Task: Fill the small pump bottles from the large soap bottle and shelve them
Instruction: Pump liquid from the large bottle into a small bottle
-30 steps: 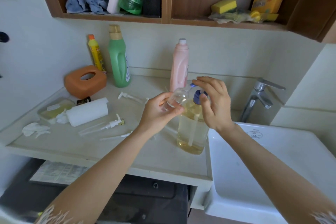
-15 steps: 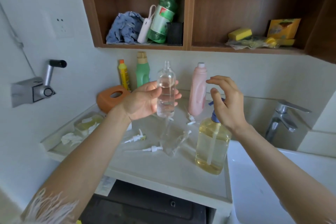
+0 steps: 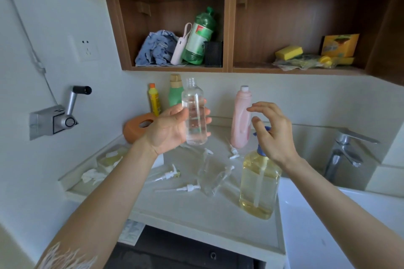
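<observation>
My left hand (image 3: 172, 129) grasps the small clear bottle (image 3: 194, 116) around its middle and holds it upright in the air, above the back of the worktop (image 3: 196, 209). Its neck is open, without a pump, and I judge that it holds little or no soap yet. My right hand (image 3: 273, 135) is released, with the fingers loosely curved, and it hovers just over the blue pump head of the large soap bottle (image 3: 259, 183), which stands at the right edge of the worktop, just beside the sink (image 3: 328, 225).

The first risk I see is this position of the large bottle. If I press its pump off-centre, it may tip toward the sink or slide, because the soap makes it heavy and it is close to the edge.

The second risk is the aim. The neck of the small bottle is narrow, so the soap can run down the outside, and then my grasp becomes slippery and the bottle may drop.

Another clear bottle (image 3: 213, 179) and several loose pumps (image 3: 188, 188) lie on the worktop under my hands, and a falling bottle would scatter them. The shelf (image 3: 284, 70) above is already partly full, so later placing needs care.
</observation>
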A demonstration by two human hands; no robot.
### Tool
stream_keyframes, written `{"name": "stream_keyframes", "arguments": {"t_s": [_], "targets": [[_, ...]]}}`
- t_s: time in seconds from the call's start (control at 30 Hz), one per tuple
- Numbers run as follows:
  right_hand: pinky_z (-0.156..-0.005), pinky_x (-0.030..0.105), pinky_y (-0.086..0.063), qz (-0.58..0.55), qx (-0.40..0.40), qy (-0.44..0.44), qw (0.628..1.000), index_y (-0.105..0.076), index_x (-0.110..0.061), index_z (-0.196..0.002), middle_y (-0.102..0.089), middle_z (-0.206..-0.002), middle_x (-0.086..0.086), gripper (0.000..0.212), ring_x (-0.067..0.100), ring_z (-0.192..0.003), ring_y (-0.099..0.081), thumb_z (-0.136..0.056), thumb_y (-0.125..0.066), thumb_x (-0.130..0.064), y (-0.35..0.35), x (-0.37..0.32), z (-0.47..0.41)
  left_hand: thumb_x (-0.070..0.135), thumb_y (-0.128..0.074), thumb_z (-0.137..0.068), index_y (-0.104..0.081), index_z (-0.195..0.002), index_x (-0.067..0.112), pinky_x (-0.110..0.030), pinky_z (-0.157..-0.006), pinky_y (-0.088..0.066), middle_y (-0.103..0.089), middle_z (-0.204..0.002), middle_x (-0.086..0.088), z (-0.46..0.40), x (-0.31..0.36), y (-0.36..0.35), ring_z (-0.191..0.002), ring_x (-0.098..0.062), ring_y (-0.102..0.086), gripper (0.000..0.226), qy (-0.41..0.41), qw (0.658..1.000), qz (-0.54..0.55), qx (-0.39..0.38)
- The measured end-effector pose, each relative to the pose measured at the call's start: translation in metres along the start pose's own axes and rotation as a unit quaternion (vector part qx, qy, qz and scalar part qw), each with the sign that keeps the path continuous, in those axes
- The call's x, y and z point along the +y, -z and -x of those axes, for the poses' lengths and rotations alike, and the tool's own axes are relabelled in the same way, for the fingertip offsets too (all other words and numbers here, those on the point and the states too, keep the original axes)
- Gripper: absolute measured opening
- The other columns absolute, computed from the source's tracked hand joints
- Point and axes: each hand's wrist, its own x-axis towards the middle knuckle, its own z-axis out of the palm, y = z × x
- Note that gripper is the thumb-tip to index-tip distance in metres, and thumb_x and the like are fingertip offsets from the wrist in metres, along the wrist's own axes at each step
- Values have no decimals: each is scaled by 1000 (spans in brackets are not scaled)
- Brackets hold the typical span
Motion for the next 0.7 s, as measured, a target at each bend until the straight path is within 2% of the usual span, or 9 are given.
{"name": "stream_keyframes", "arguments": {"t_s": [0.07, 0.1, 0.17, 0.2, 0.27, 0.4, 0.53, 0.63, 0.7], "targets": [[-72, 35, -57, 0, -6, -6, 1000, -69, -8, -106, -56, -114, 1, 27, 19, -105, -55, -89, -51, 2, 4, 4, 1, 40, -91, -55, -66, -113, 13, -51, -94, -49, -72, -101, -2, -1, -6, 0, -97, -20, -68, 68, 1, 999, -38, 27], [-70, 25, -57, -2, -7, -9, 1000, -68, -7, -107, -57, -114, 4, 28, 19, -103, -56, -89, -50, 4, 7, 8, 2, 39, -89, -59, -63, -112, 13, -48, -92, -51, -71, -100, -1, -2, -12, -2, -95, -19, -67, 64, 5, 997, -70, 43], [-77, 5, -45, 18, -3, -7, 1000, -68, -5, -105, -59, -113, 8, 26, 16, -102, -55, -89, -50, 1, 12, 16, 4, 31, -79, -73, -64, -108, 19, -38, -84, -53, -69, -95, 4, -3, -33, -10, -90, -14, -65, 40, 15, 983, -160, 87], [-83, 4, -39, 38, -5, -10, 999, -68, -5, -104, -61, -112, 8, 26, 14, -103, -54, -88, -48, -5, 15, 20, 5, 24, -74, -80, -64, -107, 25, -28, -80, -53, -68, -92, 9, -4, -46, -15, -89, -9, -64, 29, 17, 968, -226, 110], [-89, 13, -36, 69, -20, -25, 997, -69, -4, -104, -63, -111, 6, 31, 12, -104, -54, -85, -46, -11, 18, 30, 11, 14, -69, -87, -60, -107, 32, -10, -69, -49, -67, -92, 15, -6, -73, -27, -81, 5, -61, 28, 22, 938, -321, 129], [-92, 14, -38, 90, -48, -32, 994, -70, -4, -106, -67, -110, 6, 30, 21, -104, -61, -84, -50, -9, 22, 42, 28, 7, -68, -88, -58, -116, 17, -16, -49, -45, -64, -83, 5, -12, -116, -46, -52, 2, -54, 32, 41, 940, -299, 158], [-98, 22, -41, 117, -39, -5, 992, -70, -5, -111, -67, -116, 7, 26, 23, -110, -61, -85, -67, -5, 23, 50, 35, 6, -69, -86, -58, -121, 11, -23, -63, -49, -68, -85, 5, -17, -130, -51, -70, 4, -60, 37, 26, 941, -289, 173], [-99, 23, -42, 116, -23, 3, 993, -71, -5, -110, -68, -116, 8, 27, 22, -111, -62, -83, -70, -3, 21, 51, 36, 8, -70, -85, -60, -112, 26, -15, -60, -47, -70, -80, 16, -19, -130, -54, -74, 1, -59, 34, 11, 946, -271, 178], [-100, 19, -41, 111, -17, 5, 994, -70, -4, -110, -67, -117, 8, 28, 20, -111, -61, -83, -68, 0, 20, 50, 37, 12, -72, -85, -60, -113, 28, -19, -67, -51, -72, -87, 13, -22, -130, -56, -81, -6, -62, 34, -2, 944, -265, 196]]}}
